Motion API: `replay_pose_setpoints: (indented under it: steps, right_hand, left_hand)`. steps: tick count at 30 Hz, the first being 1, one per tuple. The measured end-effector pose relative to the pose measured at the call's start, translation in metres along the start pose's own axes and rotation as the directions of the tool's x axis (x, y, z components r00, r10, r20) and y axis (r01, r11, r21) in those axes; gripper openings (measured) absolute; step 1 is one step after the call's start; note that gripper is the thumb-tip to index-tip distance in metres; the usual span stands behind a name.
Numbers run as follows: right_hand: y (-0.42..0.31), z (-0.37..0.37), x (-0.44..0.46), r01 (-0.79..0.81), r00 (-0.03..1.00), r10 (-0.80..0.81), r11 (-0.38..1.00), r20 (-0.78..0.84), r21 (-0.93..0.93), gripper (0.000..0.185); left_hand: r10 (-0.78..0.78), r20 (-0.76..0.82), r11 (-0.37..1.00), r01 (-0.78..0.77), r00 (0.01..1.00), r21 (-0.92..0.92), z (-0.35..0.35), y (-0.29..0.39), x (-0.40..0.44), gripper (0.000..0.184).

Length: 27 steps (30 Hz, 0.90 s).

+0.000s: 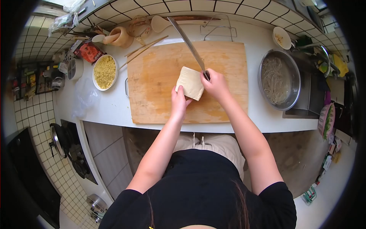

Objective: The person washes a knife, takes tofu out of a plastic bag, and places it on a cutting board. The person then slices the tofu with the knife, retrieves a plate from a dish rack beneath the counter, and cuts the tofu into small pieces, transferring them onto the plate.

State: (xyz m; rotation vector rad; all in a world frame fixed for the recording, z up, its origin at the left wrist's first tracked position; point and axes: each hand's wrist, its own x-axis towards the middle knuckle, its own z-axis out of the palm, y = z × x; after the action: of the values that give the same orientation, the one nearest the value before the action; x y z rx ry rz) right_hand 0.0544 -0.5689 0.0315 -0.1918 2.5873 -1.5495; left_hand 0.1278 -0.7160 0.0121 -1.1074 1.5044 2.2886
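Note:
A pale block of tofu [190, 84] is over the middle of the wooden cutting board [156, 99], turned at an angle. My left hand [178, 102] grips its lower left corner, thumb on the top face. My right hand [215, 86] is closed round the dark handle of a kitchen knife [189, 44], right beside the block's right edge. The blade points up and to the left, past the board's far edge. Whether the tofu rests on the board or is slightly lifted, I cannot tell.
Left of the board stands a white bowl [105, 72] of chopped yellow food; chopsticks [143, 51] lie across the board's far left corner. A metal basin [279, 80] of soaking thin noodles sits by the sink on the right. Behind are a wooden mortar [122, 37] and a small bowl [282, 37].

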Motion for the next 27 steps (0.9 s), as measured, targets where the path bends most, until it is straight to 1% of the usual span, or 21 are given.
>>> replay_pose_setpoints:
  steps: [3,4,6,8,10,11,13,14,16,19,20,23,24,27]
  right_hand:
    - [-0.007,0.000,-0.029,-0.026,1.000,0.027,0.998,-0.015,0.051,0.031]
    - [-0.013,-0.002,-0.040,-0.067,0.998,0.067,0.996,0.001,0.058,0.029]
    - [-0.016,-0.005,-0.055,-0.103,0.995,0.103,0.995,-0.007,0.021,0.025]
    - [-0.014,-0.008,-0.068,-0.154,0.988,0.154,0.988,-0.025,0.002,0.022]
    - [-0.012,-0.013,-0.078,-0.217,0.975,0.216,0.976,-0.048,-0.004,0.022]
    - [-0.013,-0.013,-0.085,-0.209,0.974,0.219,0.967,-0.054,0.146,0.022]
    - [-0.028,-0.018,-0.100,-0.178,0.972,0.227,0.887,-0.065,0.426,0.022]
    - [-0.038,-0.023,-0.107,-0.239,0.966,0.260,0.885,0.002,0.400,0.023]
    - [-0.061,-0.036,-0.117,-0.354,0.935,0.327,0.877,0.137,0.325,0.026]
    - [-0.077,-0.037,-0.124,-0.593,0.804,0.464,0.678,0.373,0.434,0.023]
    - [-0.075,-0.033,-0.125,-0.592,0.801,0.451,0.694,0.393,0.410,0.031]
    - [-0.071,-0.026,-0.128,-0.632,0.774,0.468,0.619,0.427,0.466,0.036]
    - [-0.072,-0.025,-0.127,-0.633,0.773,0.480,0.620,0.415,0.463,0.039]
    - [-0.071,-0.022,-0.124,-0.641,0.767,0.502,0.637,0.400,0.429,0.040]
  left_hand:
    - [0.006,-0.019,0.949,0.001,1.000,0.315,-0.009,0.017,0.008,0.054]
    - [-0.018,0.024,0.912,0.007,1.000,0.409,-0.016,0.023,0.015,0.057]
    - [-0.012,0.099,0.825,-0.047,0.995,0.563,-0.023,0.035,0.025,0.059]
    - [-0.030,0.174,0.735,-0.096,0.984,0.672,-0.025,0.041,0.027,0.060]
    - [-0.012,0.196,0.696,-0.133,0.981,0.706,-0.026,0.043,0.028,0.061]
    - [-0.004,0.208,0.677,-0.150,0.978,0.720,-0.027,0.043,0.028,0.062]
    - [-0.012,0.168,0.694,-0.112,0.986,0.711,-0.029,0.042,0.024,0.061]
    - [-0.016,0.147,0.705,-0.093,0.989,0.703,-0.031,0.041,0.021,0.060]
    - [0.034,0.160,0.722,-0.135,0.986,0.679,-0.038,0.032,0.018,0.063]
    - [0.097,0.177,0.754,-0.188,0.979,0.629,-0.044,0.024,0.011,0.064]
    - [0.116,0.183,0.765,-0.205,0.976,0.610,-0.044,0.023,0.009,0.064]
    - [0.167,0.216,0.774,-0.264,0.962,0.576,-0.042,0.021,0.007,0.063]
    - [0.175,0.219,0.778,-0.271,0.960,0.567,-0.041,0.020,0.008,0.062]
    - [0.192,0.234,0.778,-0.293,0.953,0.556,-0.041,0.016,0.012,0.061]
